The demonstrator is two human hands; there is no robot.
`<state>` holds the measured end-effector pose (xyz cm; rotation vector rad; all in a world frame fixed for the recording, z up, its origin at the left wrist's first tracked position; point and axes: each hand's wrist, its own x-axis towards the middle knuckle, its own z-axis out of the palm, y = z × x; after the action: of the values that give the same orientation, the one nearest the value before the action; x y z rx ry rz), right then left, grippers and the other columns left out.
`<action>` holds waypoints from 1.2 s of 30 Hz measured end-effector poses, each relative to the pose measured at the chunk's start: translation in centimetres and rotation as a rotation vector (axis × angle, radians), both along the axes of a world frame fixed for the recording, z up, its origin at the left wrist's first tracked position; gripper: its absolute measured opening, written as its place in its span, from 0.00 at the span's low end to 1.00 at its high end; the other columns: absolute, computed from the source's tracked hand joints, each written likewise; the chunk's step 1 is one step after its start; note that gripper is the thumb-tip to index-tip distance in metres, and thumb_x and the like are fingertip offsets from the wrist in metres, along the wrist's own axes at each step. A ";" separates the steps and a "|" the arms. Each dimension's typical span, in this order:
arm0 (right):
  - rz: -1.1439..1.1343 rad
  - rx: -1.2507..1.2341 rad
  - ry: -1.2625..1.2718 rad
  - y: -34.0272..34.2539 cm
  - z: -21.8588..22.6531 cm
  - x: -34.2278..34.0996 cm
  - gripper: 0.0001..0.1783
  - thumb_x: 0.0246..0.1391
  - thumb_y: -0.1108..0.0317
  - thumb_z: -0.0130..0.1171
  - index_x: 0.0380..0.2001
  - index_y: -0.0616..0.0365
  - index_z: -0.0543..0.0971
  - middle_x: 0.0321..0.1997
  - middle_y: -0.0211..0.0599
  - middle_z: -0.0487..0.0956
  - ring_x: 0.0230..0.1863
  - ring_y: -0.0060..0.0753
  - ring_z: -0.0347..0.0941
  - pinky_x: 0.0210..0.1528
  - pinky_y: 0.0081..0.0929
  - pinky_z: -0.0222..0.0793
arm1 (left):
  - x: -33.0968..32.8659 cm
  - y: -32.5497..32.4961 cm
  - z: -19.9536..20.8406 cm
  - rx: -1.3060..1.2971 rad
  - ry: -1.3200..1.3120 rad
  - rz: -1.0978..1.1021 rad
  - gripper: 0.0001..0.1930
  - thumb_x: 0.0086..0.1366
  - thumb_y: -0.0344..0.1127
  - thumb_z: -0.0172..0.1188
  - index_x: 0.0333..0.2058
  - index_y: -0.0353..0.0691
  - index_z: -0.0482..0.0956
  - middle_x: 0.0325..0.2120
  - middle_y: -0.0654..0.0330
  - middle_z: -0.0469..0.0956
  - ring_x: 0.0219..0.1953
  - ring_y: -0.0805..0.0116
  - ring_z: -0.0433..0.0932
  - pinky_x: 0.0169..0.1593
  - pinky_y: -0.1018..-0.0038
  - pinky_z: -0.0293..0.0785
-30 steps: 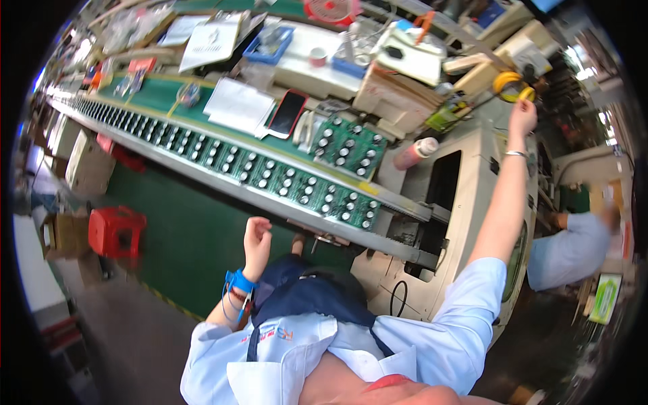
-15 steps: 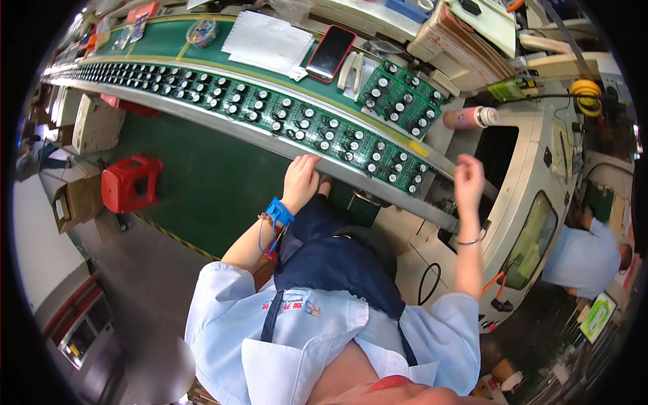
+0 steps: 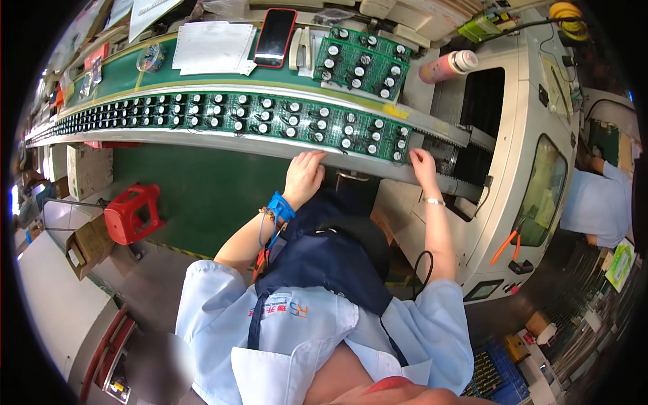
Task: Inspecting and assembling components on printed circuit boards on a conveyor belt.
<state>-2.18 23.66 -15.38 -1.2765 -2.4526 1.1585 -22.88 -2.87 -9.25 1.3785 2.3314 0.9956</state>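
A long row of green circuit boards [image 3: 290,121] with black and white round components lies along a metal rail conveyor [image 3: 236,144]. My left hand [image 3: 305,177] is at the conveyor's near edge, its fingers extended close together and bent over the rail, with nothing visible in them. At the right end of the row is my right hand [image 3: 423,167], fingers curled together. Its fingertips meet the near corner of the last board; whether they grip it cannot be made out. Behind the row, more green boards [image 3: 361,64] lie in a group.
Behind the conveyor are white paper sheets [image 3: 212,48], a red-edged phone [image 3: 275,37] and a pink bottle [image 3: 442,67]. A beige machine [image 3: 496,202] stands to the right, with orange-handled pliers [image 3: 506,244] on it. A red stool [image 3: 133,212] stands left. Another person [image 3: 597,199] is far right.
My right hand has come down and left from above the rail's end to the last board's corner, its fingers curling. My left hand stays at the rail. The whole view has shifted.
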 end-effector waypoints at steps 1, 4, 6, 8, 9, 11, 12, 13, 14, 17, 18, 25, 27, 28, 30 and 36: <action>-0.009 -0.009 -0.004 -0.1 0.1 0.4 0.08 0.48 0.68 0.54 0.30 0.60 0.77 0.26 0.40 0.74 0.28 0.35 0.71 0.32 0.26 0.66 | 0.2 -0.2 -0.1 -0.009 -0.004 -0.009 0.15 0.47 0.25 0.51 0.38 0.35 0.70 0.35 0.56 0.72 0.37 0.58 0.70 0.41 0.67 0.66; -0.269 0.055 0.196 -1.5 0.4 1.2 0.06 0.49 0.70 0.52 0.29 0.61 0.75 0.24 0.37 0.74 0.23 0.29 0.68 0.28 0.23 0.64 | 0.7 -0.7 0.1 0.093 -0.008 0.047 0.12 0.47 0.23 0.51 0.34 0.35 0.70 0.32 0.55 0.72 0.35 0.57 0.71 0.39 0.66 0.67; -0.324 0.024 0.175 -5.2 1.1 2.5 0.06 0.49 0.70 0.52 0.28 0.60 0.75 0.24 0.36 0.74 0.23 0.27 0.68 0.28 0.23 0.64 | 1.2 -1.7 0.1 0.096 -0.050 0.093 0.11 0.47 0.21 0.50 0.33 0.35 0.70 0.31 0.55 0.72 0.34 0.56 0.71 0.38 0.66 0.67; -0.300 -0.156 0.065 -8.7 0.9 4.6 0.05 0.49 0.71 0.52 0.28 0.59 0.75 0.24 0.34 0.74 0.24 0.24 0.69 0.28 0.22 0.65 | 2.2 -2.7 0.2 0.084 -0.110 0.166 0.11 0.47 0.18 0.48 0.31 0.34 0.70 0.28 0.53 0.72 0.32 0.55 0.71 0.36 0.67 0.69; -0.228 -0.308 -0.017 -9.9 -0.9 5.5 0.05 0.48 0.71 0.52 0.28 0.59 0.76 0.24 0.34 0.75 0.25 0.24 0.70 0.29 0.21 0.66 | 2.5 -3.0 0.0 0.082 -0.110 0.157 0.11 0.47 0.18 0.48 0.31 0.34 0.70 0.28 0.53 0.72 0.32 0.55 0.71 0.36 0.67 0.69; -0.123 -1.006 -0.132 -10.9 -4.8 6.1 0.14 0.47 0.66 0.56 0.39 0.58 0.74 0.34 0.37 0.76 0.35 0.27 0.72 0.36 0.22 0.68 | 3.9 -3.9 -1.2 -0.026 -0.310 0.240 0.10 0.48 0.19 0.48 0.31 0.34 0.70 0.27 0.53 0.71 0.31 0.54 0.71 0.35 0.68 0.69; -0.058 -1.042 -0.217 -11.7 -5.7 5.0 0.19 0.47 0.64 0.56 0.44 0.56 0.69 0.39 0.35 0.74 0.41 0.27 0.69 0.41 0.23 0.66 | 4.5 -4.3 -2.0 -0.048 -0.323 0.259 0.09 0.49 0.20 0.48 0.31 0.34 0.70 0.26 0.53 0.71 0.30 0.55 0.72 0.34 0.69 0.69; 0.008 -1.074 -0.300 -12.4 -6.6 3.4 0.25 0.48 0.62 0.56 0.49 0.55 0.65 0.44 0.33 0.72 0.47 0.27 0.67 0.46 0.24 0.63 | 5.0 -4.3 -2.8 -0.051 -0.322 0.250 0.09 0.49 0.20 0.48 0.31 0.34 0.70 0.26 0.53 0.71 0.30 0.55 0.72 0.34 0.69 0.69; 0.006 -1.114 -0.304 -13.2 -7.2 1.9 0.30 0.46 0.61 0.58 0.52 0.54 0.61 0.47 0.34 0.70 0.51 0.28 0.64 0.48 0.26 0.62 | 5.6 -4.3 -3.4 -0.116 -0.403 0.264 0.09 0.49 0.20 0.48 0.31 0.34 0.70 0.27 0.53 0.71 0.30 0.57 0.72 0.34 0.70 0.69; 0.006 -1.239 -0.274 -16.2 -9.6 -1.8 0.33 0.44 0.61 0.61 0.52 0.52 0.59 0.46 0.34 0.70 0.51 0.28 0.65 0.49 0.30 0.62 | 7.7 -5.5 -8.4 -0.279 -0.767 0.337 0.11 0.57 0.28 0.52 0.39 0.36 0.68 0.31 0.61 0.74 0.32 0.73 0.73 0.36 0.78 0.71; -0.047 -1.363 -0.208 -17.2 -9.5 -2.8 0.29 0.45 0.61 0.59 0.49 0.52 0.61 0.44 0.34 0.71 0.48 0.28 0.67 0.48 0.31 0.63 | 8.6 -5.9 -10.5 -0.262 -0.921 0.396 0.12 0.58 0.33 0.54 0.40 0.37 0.68 0.32 0.61 0.74 0.33 0.72 0.72 0.38 0.76 0.70; -0.441 -1.470 -0.140 -20.5 -10.1 -4.6 0.13 0.53 0.55 0.45 0.27 0.53 0.69 0.17 0.26 0.69 0.14 0.20 0.61 0.18 0.17 0.59 | 9.0 -1.0 -9.7 -0.212 -1.962 0.549 0.19 0.58 0.55 0.50 0.40 0.48 0.67 0.28 0.67 0.70 0.29 0.76 0.70 0.36 0.76 0.68; -0.427 -1.383 -0.146 -21.4 -11.7 -4.6 0.14 0.54 0.54 0.44 0.23 0.51 0.70 0.15 0.22 0.67 0.13 0.18 0.59 0.16 0.18 0.55 | 9.7 -0.3 -9.9 -0.206 -1.929 0.573 0.17 0.56 0.54 0.53 0.36 0.49 0.67 0.24 0.69 0.68 0.26 0.79 0.67 0.34 0.76 0.69; -0.395 -1.510 -0.102 -22.2 -14.7 -3.9 0.13 0.54 0.54 0.44 0.25 0.49 0.70 0.15 0.21 0.67 0.13 0.17 0.58 0.16 0.18 0.55 | 10.0 0.0 -10.5 -0.243 -1.864 0.627 0.16 0.56 0.52 0.54 0.35 0.49 0.66 0.23 0.68 0.68 0.25 0.79 0.67 0.33 0.76 0.69; -0.387 -1.633 -0.124 -23.3 -17.0 -3.6 0.07 0.55 0.58 0.47 0.31 0.45 0.69 0.17 0.20 0.69 0.13 0.17 0.60 0.15 0.19 0.54 | 10.5 -0.3 -12.3 -0.267 -1.797 0.690 0.16 0.55 0.51 0.56 0.34 0.48 0.66 0.23 0.68 0.67 0.25 0.79 0.67 0.32 0.76 0.69; -0.524 -1.549 -0.006 -22.7 -13.3 -4.2 0.07 0.54 0.60 0.48 0.33 0.49 0.67 0.24 0.25 0.73 0.22 0.21 0.68 0.21 0.22 0.62 | 11.2 -0.7 -12.2 -0.318 -1.663 0.702 0.29 0.53 0.50 0.57 0.46 0.41 0.53 0.34 0.59 0.68 0.29 0.74 0.71 0.32 0.75 0.73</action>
<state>-6.40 0.98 -28.66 -1.8605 -0.6745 2.8330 -11.65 -3.57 -21.49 -0.5049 1.3519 1.1011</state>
